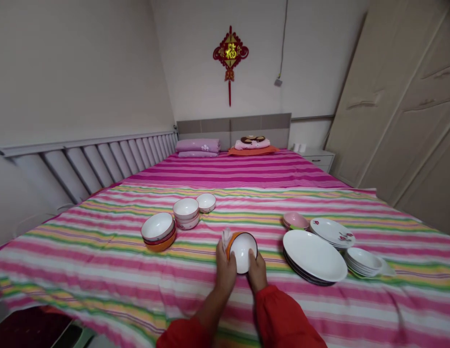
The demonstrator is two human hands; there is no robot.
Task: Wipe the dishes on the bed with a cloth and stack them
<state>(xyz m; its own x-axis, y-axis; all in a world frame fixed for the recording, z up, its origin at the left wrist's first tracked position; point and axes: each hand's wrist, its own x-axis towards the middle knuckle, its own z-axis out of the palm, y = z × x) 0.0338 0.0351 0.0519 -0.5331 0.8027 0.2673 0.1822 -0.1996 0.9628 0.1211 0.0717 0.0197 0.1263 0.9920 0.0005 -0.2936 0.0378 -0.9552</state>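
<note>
Between my two hands an orange bowl (242, 252) with a white inside and dark rim is tilted toward me, above the striped bedcover. My left hand (225, 268) grips its left side, thumb on the rim, and also has a pale cloth (226, 237) at the fingers. On the right side, my right hand (258, 271) holds the bowl with its thumb inside the rim. To the left stand a stack of bowls (158, 231) with an orange one at the bottom, a stack of pinkish-white bowls (186, 212) and a small white bowl (206, 202).
At right are stacked white plates (314, 255), flower-patterned plates (332, 233), pink bowls (296, 220) and small white dishes with handles (364, 261). Folded bedding (198, 146) lies by the headboard (232, 125). A radiator (97, 164) runs along the left wall; a wardrobe (402, 106) stands right.
</note>
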